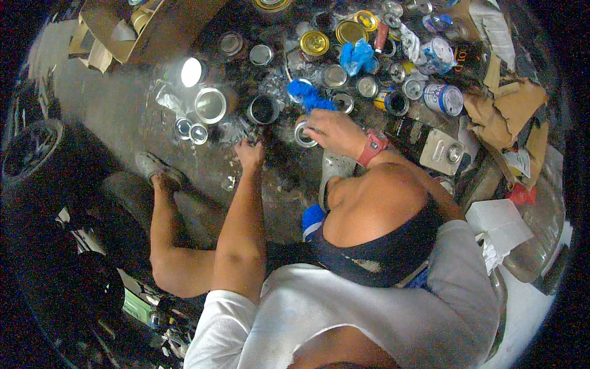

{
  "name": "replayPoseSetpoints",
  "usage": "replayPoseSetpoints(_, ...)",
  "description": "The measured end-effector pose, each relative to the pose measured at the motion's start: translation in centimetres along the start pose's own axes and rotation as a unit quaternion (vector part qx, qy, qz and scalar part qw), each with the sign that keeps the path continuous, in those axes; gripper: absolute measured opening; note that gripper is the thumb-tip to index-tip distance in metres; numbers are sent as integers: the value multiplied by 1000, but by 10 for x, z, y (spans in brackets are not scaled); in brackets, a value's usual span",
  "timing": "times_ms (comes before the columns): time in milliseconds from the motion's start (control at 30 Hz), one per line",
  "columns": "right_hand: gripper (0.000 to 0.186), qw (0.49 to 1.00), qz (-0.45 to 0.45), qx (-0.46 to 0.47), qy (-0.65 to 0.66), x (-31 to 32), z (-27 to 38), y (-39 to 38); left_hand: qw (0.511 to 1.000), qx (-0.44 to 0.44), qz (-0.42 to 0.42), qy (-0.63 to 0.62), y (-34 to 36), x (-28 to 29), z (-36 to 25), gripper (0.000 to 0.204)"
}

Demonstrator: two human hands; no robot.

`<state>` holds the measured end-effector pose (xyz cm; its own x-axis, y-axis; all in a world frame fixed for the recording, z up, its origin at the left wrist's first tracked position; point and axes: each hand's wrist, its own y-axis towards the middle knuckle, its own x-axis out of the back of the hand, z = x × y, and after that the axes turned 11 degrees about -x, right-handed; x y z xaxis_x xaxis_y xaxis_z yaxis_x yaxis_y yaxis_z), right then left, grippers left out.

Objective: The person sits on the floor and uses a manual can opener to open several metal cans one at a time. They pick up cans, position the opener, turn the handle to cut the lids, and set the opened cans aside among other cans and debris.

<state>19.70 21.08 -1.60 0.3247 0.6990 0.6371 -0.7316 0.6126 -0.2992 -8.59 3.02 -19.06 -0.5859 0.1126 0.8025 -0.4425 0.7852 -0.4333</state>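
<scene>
While the right hand (332,130) gripped one silver can (302,132) on the littered floor (117,111), the left hand (249,150) pinched something too small to tell, near two small tins (190,130) and three gold lids (314,43).

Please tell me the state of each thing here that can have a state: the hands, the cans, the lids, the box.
Left hand: closed around a small dark thing, low over the floor.
Right hand: fingers resting on a silver can.
Silver can: lying on its side.
Dark tin: upright, open, no lid.
Gold lid: off, lying flat.
Blue-and-white can: on its side.
Cardboard box: open.
</scene>
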Motion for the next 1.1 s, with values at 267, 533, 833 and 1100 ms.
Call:
replayPoseSetpoints(267,21,993,-98,15,60,3,-7,-10,939,-20,-46,-339,-68,58,-62,50)
replayPoseSetpoints(533,20,999,-3,4,-40,0,-5,-5,988,10,-46,-146,-79,71,-34,57)
replayPoseSetpoints(833,22,999,1,27,-40,-10,-6,-5,937,96,-108,-317,-91,108,-89,58)
replayPoseSetpoints(1100,22,999,-4,26,-43,-8,-7,-4,956,43,-175,-232,-96,88,-76,50)
